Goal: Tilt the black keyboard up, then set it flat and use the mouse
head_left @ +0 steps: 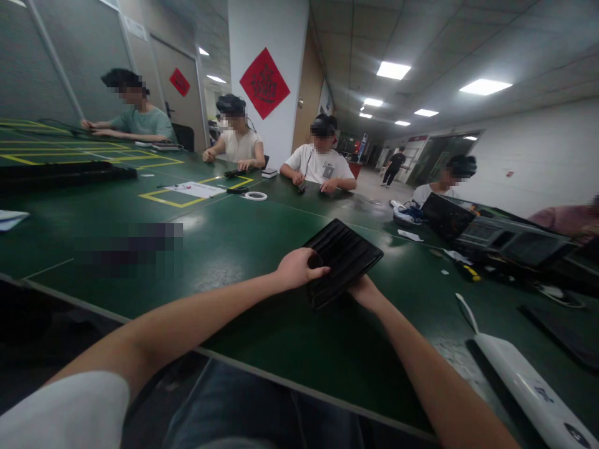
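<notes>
Left of black wallet (350, 252): broad stretch of green tabletop (234, 240) to pass over, as far as blurred dark item (140, 243). Beyond wallet: open band, then tape roll (256, 196) and paper sheet (196, 189) far left. Right: passable lane, bounded by computer case (515, 237) farther off, long white device (528, 380) nearer. Near side: left forearm (187, 315) and right forearm (421, 352) flank gap.
</notes>
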Motion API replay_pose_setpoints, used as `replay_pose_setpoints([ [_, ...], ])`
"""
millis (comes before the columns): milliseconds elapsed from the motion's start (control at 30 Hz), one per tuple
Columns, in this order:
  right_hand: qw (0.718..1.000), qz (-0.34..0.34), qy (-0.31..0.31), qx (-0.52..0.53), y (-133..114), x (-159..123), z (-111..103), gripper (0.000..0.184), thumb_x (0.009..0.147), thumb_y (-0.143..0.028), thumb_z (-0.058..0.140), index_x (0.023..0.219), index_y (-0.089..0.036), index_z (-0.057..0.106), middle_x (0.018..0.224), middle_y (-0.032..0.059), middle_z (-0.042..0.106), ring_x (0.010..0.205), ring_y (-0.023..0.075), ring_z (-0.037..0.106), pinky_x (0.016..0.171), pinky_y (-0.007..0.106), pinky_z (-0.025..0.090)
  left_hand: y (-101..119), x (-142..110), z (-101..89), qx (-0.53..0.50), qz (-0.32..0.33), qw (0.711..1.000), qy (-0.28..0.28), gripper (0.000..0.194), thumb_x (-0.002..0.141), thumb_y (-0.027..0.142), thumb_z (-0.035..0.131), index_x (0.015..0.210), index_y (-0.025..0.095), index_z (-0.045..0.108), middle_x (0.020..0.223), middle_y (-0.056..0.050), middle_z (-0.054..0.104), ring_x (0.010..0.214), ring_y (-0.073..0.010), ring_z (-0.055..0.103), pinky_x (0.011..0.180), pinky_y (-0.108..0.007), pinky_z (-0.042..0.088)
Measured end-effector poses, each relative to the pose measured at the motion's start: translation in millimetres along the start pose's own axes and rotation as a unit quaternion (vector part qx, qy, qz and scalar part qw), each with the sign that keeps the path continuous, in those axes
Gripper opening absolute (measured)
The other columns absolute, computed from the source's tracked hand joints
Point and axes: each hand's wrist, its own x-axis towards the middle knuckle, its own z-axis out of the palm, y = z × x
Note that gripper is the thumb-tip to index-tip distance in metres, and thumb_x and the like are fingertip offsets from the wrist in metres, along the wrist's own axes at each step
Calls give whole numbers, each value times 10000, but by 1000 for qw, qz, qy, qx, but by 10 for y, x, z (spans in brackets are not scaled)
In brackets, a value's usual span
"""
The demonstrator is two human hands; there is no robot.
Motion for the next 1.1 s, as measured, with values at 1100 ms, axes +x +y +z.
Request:
replay_pose_setpoints([
  [1100,996,-39,-20,-77,-39,33,46,447,831,-464,535,1238,-279,543,1339,27,535,1263,205,453,1082,404,332,-134,256,-122,-549,-359,752,65,187,842,7,433,1006,84,480,795,-51,525,642,-80,540,630,-208,490],
])
